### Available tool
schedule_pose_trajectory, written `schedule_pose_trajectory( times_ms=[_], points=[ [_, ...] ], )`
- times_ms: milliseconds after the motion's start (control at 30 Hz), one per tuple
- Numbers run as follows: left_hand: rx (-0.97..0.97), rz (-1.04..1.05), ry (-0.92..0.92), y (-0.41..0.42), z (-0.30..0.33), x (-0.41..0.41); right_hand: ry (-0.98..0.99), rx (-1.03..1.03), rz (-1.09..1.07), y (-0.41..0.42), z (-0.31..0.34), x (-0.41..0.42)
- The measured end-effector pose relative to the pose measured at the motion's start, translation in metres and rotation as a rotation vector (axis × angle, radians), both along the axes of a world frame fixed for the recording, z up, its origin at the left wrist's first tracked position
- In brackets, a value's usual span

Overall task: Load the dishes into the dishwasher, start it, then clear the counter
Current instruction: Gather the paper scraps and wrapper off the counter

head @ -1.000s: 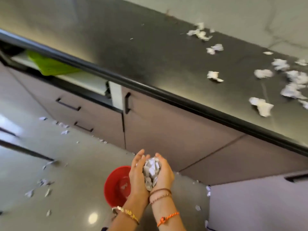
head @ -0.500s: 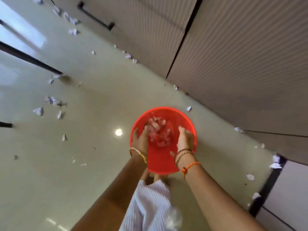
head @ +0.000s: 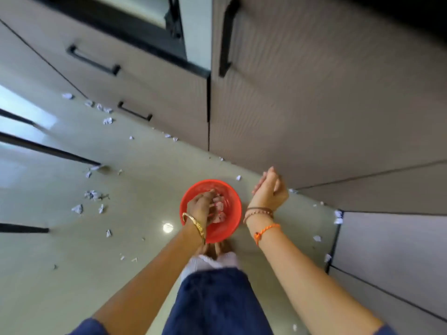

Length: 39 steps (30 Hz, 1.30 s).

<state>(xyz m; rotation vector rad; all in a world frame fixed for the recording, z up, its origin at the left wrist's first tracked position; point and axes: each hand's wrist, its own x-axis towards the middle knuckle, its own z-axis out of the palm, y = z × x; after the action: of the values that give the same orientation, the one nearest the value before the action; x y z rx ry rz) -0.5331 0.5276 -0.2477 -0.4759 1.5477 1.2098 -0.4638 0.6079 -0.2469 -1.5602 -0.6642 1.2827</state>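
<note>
A red bin [head: 235, 201] stands on the glossy floor just in front of my feet. Torn paper scraps [head: 219, 216] lie inside it. My left hand [head: 201, 206] reaches down into the bin, its fingers spread over the scraps and gripping none that I can see. My right hand [head: 269, 191] hovers just right of the bin's rim, outside it, with fingers straight and nothing in it. The counter top is out of view.
Cabinet fronts with black handles [head: 93, 60] rise right behind the bin. White paper scraps litter the floor at the left [head: 92, 195], along the cabinet base [head: 107, 120] and at the right corner [head: 338, 217]. My legs [head: 215, 298] stand below the bin.
Both hands carried a cupped wad of paper scraps down and dropped it into the red bin. The right hand has since pulled out to the right; the left stays inside.
</note>
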Motion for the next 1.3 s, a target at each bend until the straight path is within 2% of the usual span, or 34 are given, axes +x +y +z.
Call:
schedule_pose_trajectory(
  times_ms=[100,267,500,600,667,767,833,967,1133,1200,1300],
  points=[
    [0.098,-0.140,0.050,0.002,0.092,0.023,0.098,0.138,0.008,0.005,0.108,0.032],
    [0.348,-0.295,-0.019,0.031,0.195,0.096,0.025,0.442,-0.029,0.013,0.223,0.119],
    [0.627,-0.762,-0.026,0.123,0.280,0.227,-0.115,0.687,-0.355,0.060,0.311,0.263],
    [0.742,-0.881,-0.060,0.165,0.299,0.295,-0.196,0.718,-0.485,0.081,0.326,0.339],
    [0.789,-0.876,-0.106,0.194,0.310,0.343,-0.264,0.725,-0.511,0.094,0.334,0.391],
    [0.783,-0.831,-0.237,0.223,0.318,0.402,-0.425,0.649,-0.547,0.110,0.338,0.457],
    [0.787,-0.887,-0.318,0.252,0.332,0.475,-0.514,0.565,-0.666,0.130,0.344,0.532],
    [0.785,-0.895,-0.270,0.280,0.332,0.516,-0.563,0.377,-0.705,0.161,0.325,0.589],
    [0.784,-0.962,-0.246,0.326,0.331,0.576,-1.007,0.034,-0.650,0.190,0.309,0.665],
    [0.785,-0.996,-0.259,0.341,0.328,0.595,-1.100,-0.074,-0.603,0.197,0.302,0.686],
    [0.772,-1.005,-0.266,0.361,0.324,0.621,-1.128,-0.183,-0.559,0.214,0.296,0.712]
  ],
)
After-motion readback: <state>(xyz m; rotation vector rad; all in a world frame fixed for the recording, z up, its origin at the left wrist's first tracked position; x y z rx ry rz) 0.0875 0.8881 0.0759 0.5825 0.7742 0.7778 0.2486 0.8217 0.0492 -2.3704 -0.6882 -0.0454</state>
